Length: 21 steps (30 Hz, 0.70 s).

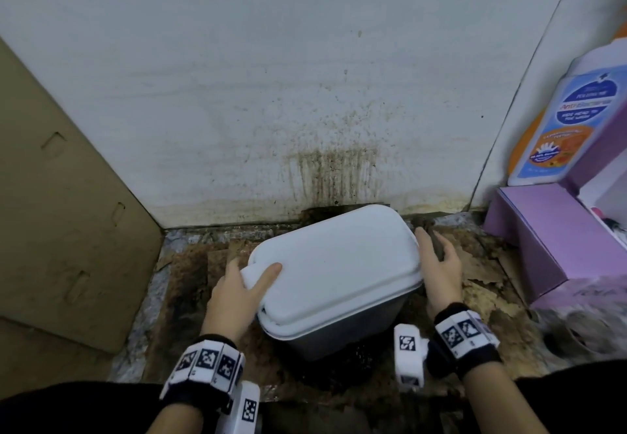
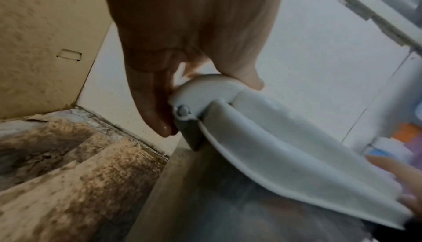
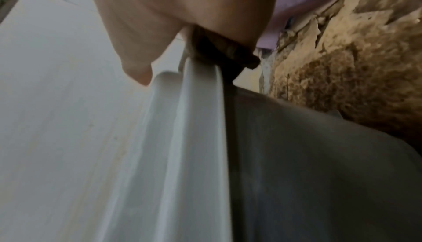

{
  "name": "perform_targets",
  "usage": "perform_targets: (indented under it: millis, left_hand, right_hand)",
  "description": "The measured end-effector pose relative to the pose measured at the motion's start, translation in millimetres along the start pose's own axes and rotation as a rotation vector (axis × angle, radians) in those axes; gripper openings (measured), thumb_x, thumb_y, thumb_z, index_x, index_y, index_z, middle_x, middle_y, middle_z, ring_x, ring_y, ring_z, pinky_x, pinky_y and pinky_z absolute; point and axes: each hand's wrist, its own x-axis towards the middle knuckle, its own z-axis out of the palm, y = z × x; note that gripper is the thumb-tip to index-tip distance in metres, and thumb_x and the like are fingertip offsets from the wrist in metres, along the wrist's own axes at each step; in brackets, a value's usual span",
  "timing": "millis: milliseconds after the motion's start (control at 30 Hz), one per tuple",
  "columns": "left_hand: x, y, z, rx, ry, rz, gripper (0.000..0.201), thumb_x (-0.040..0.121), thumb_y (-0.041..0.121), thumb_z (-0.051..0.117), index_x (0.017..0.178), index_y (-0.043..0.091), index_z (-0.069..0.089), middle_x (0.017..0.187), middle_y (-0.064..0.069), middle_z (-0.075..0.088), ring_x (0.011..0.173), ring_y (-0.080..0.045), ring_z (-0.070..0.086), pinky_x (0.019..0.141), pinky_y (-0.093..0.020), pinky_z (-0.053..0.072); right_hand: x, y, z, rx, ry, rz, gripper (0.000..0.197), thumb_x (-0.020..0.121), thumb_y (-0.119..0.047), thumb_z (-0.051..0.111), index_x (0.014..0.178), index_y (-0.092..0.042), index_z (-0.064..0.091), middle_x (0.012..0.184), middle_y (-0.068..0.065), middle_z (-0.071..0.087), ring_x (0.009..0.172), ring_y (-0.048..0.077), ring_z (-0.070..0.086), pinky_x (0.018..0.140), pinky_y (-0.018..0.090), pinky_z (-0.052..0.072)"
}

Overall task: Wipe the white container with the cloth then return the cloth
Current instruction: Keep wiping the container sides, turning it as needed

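White plastic, the container (image 1: 334, 264) sits lid-on upon a stained, peeling floor (image 1: 190, 274) against the splattered wall (image 1: 271, 77). The left hand (image 1: 237, 294) grasps its hinge corner, thumb over the lid. The right hand (image 1: 441, 264) lies along the far edge with a dark cloth (image 3: 228, 54) clamped under its fingers. Purple boxes (image 1: 556, 240) stand nearby

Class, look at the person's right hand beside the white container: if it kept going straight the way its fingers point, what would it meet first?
Probably the stained white wall behind the white container. The right hand, pressing a dark cloth against the container's side, points that way. Depth is unclear.
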Motion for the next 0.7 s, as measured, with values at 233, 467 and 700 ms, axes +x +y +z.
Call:
perform_targets:
  millis: [233, 467, 700]
  left_hand:
    - [-16.3, -5.8, 20.2, -0.022, 0.121, -0.088, 0.101, 0.073, 0.090, 0.047, 0.138, 0.013, 0.040, 0.126, -0.012, 0.060, 0.109, -0.031, 0.058, 0.096, -0.046, 0.050]
    - [2.4, 6.4, 0.0, -0.037, 0.099, 0.080, 0.079, 0.078, 0.087, 0.047, 0.137, 0.035, 0.048, 0.124, 0.000, 0.065, 0.112, -0.027, 0.061, 0.092, -0.045, 0.051]
    - [30.8, 7.4, -7.5, -0.024, 0.036, 0.108, 0.065, 0.088, 0.075, 0.049, 0.140, 0.036, 0.047, 0.133, -0.001, 0.062, 0.109, -0.024, 0.056, 0.090, -0.041, 0.046]
  right_hand:
    - [17.0, -8.8, -8.5, -0.192, -0.232, -0.095, 0.067, 0.076, -0.057, 0.078, 0.133, -0.028, 0.060, 0.134, -0.008, 0.062, 0.124, 0.014, 0.056, 0.103, 0.036, 0.047]
    - [-17.8, 2.0, -12.6, -0.057, -0.004, -0.115, 0.058, 0.079, -0.051, 0.078, 0.130, -0.029, 0.061, 0.129, -0.010, 0.061, 0.119, 0.012, 0.056, 0.098, 0.033, 0.047]
    - [-38.6, 18.7, -5.0, 0.053, 0.060, -0.100, 0.043, 0.092, -0.046, 0.065, 0.130, -0.025, 0.061, 0.119, -0.011, 0.060, 0.110, 0.009, 0.056, 0.089, 0.026, 0.042]
